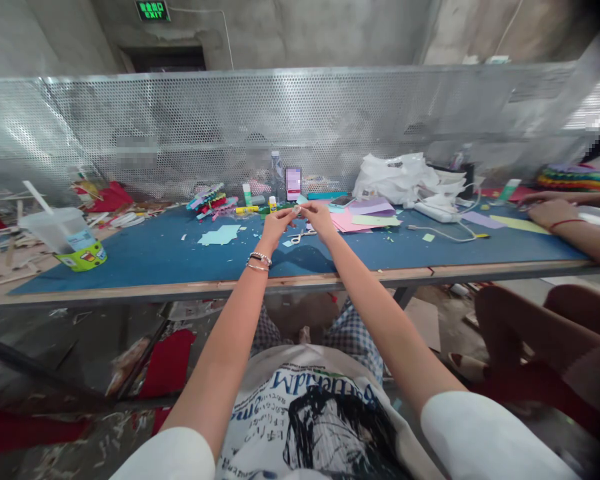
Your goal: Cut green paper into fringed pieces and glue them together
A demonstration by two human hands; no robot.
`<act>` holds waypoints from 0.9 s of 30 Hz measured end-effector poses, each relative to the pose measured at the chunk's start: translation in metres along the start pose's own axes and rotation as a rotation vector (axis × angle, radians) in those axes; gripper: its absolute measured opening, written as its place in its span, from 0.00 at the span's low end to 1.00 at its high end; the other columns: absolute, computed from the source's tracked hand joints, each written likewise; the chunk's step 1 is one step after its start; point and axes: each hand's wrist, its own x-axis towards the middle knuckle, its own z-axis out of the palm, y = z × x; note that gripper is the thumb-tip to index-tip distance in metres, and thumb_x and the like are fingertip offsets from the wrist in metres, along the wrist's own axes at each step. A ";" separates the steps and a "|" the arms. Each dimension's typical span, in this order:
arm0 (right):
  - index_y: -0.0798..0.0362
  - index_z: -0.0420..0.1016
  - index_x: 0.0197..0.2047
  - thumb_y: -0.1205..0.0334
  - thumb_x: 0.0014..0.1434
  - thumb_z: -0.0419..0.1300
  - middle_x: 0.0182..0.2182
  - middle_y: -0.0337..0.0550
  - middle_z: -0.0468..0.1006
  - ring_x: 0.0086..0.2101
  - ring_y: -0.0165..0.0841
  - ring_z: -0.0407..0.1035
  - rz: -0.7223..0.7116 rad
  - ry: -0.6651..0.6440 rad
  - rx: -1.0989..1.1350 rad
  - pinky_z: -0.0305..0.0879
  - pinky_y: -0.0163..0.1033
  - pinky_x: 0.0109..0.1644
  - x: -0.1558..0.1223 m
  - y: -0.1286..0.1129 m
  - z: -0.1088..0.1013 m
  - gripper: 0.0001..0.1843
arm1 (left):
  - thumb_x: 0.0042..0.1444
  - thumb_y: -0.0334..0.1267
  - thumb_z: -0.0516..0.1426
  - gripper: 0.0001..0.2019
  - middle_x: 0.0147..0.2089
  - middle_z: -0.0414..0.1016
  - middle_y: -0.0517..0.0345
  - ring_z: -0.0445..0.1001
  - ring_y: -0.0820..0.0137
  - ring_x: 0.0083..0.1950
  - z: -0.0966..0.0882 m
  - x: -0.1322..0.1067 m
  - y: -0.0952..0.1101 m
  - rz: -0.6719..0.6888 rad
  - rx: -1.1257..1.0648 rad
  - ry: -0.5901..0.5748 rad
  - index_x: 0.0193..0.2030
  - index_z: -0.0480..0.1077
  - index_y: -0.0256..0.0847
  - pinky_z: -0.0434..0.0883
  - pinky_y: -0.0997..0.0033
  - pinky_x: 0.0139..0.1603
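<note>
My left hand (276,225) and my right hand (320,219) meet above the blue table mat (215,263). Between their pinched fingertips is a small pale piece (297,209), too small to make out; it may be paper. Just under the hands lie white-handled scissors (296,239). To the left rests a light blue paper sheet (219,235) with cut edges. Behind my fingers stand a small yellow glue bottle (273,203) and a propped phone (293,185) with a lit screen. Pink paper (347,221) and purple paper (373,207) lie beside my right hand.
A plastic drink cup (80,250) with a straw stands at the left. White plastic bags (395,177) and a white cable (450,235) lie at the right. Another person's hand (555,212) rests at the far right. A perforated metal panel (320,127) runs behind the table.
</note>
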 end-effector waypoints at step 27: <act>0.55 0.75 0.37 0.53 0.46 0.64 0.32 0.43 0.78 0.34 0.31 0.70 0.054 -0.052 -0.029 0.66 0.36 0.37 -0.006 -0.007 0.002 0.17 | 0.49 0.47 0.60 0.18 0.31 0.76 0.55 0.69 0.76 0.29 -0.001 0.004 -0.005 -0.059 0.011 0.046 0.44 0.75 0.38 0.59 0.79 0.25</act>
